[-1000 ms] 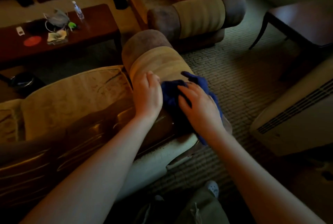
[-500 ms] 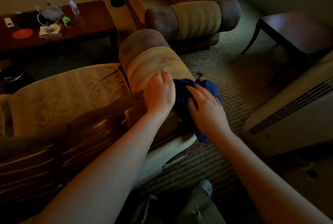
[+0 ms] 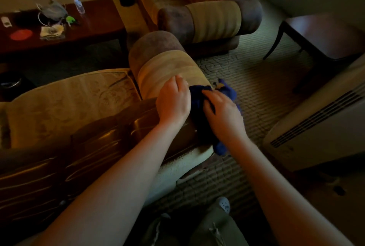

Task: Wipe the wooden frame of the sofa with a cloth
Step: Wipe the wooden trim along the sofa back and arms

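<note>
Both hands at the end of the sofa's back, by the armrest (image 3: 169,67). Right hand (image 3: 223,115) lies palm-down on the blue cloth (image 3: 197,99), fingers (image 3: 209,95) slightly spread and bent over the bunched fabric, pressing it onto the dark wooden frame (image 3: 110,137). Cloth sits under and ahead of those fingers; a loose bit sticks out past the fingertips twd the carpet (image 3: 256,91), another bit hangs below the wrist off the frame's end. Left hand (image 3: 172,103) just beside the cloth, fingers close together, tips resting on the striped armrest fabric, heel of hand on the frame. Can't tell if left fingers actually touch the cloth. Frame runs back from the left wrist along the sofa top, glossy. Seat cushion (image 3: 65,103) left of the left fingers. Far beyond the fingers: table (image 3: 98,22) w/ a water bottle (image 3: 78,4), a red disc (image 3: 21,34) and misc items; second sofa (image 3: 207,20) across; side table (image 3: 325,36) and a white vented unit (image 3: 316,127) to the right of the right hand.
</note>
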Action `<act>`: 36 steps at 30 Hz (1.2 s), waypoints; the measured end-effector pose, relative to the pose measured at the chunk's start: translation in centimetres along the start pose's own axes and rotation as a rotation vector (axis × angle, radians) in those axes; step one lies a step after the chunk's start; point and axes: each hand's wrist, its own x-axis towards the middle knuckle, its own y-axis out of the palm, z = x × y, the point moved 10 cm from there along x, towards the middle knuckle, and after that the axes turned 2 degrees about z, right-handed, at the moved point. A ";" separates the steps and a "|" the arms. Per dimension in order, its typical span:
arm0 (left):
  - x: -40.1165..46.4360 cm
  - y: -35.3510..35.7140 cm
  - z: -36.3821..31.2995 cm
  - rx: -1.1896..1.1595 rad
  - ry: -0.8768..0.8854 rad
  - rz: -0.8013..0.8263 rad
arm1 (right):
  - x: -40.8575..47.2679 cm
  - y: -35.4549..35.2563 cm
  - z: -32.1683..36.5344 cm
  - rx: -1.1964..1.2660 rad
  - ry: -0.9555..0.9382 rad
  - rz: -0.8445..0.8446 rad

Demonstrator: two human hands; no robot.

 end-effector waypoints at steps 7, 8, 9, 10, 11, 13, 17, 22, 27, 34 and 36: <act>0.4 0.8 -0.3 0.053 0.019 0.016 | 1.0 1.3 3.5 -0.152 -0.188 0.050; 0.5 1.0 -0.2 0.075 0.014 0.018 | 2.9 2.0 3.8 -0.192 -0.198 0.131; 0.5 1.1 -0.3 0.096 0.016 0.017 | 4.9 3.3 3.6 -0.244 -0.189 0.237; 0.6 1.1 -0.4 0.115 0.027 0.012 | 6.9 4.7 3.5 -0.287 -0.165 0.360; 0.6 1.0 -0.5 0.131 0.043 -0.002 | 8.5 6.4 3.3 -0.277 -0.117 0.493; 0.6 0.5 -0.6 0.151 0.069 -0.044 | 10.5 8.8 1.7 -0.119 0.010 0.676; 0.5 0.7 -0.2 0.229 0.062 -0.046 | 10.6 7.1 -4.4 0.156 0.109 0.732; 0.8 1.4 -0.3 0.292 0.058 -0.011 | 10.1 5.2 -6.2 0.306 0.068 0.548; 0.7 1.2 0.0 0.300 0.007 -0.031 | 9.0 7.4 1.6 0.042 -0.302 0.644; 0.8 2.3 0.5 0.554 0.009 0.017 | 10.6 7.8 -8.7 0.314 0.064 0.761; 0.8 2.9 0.8 0.669 -0.026 0.079 | 10.2 7.5 -10.4 0.317 0.106 0.724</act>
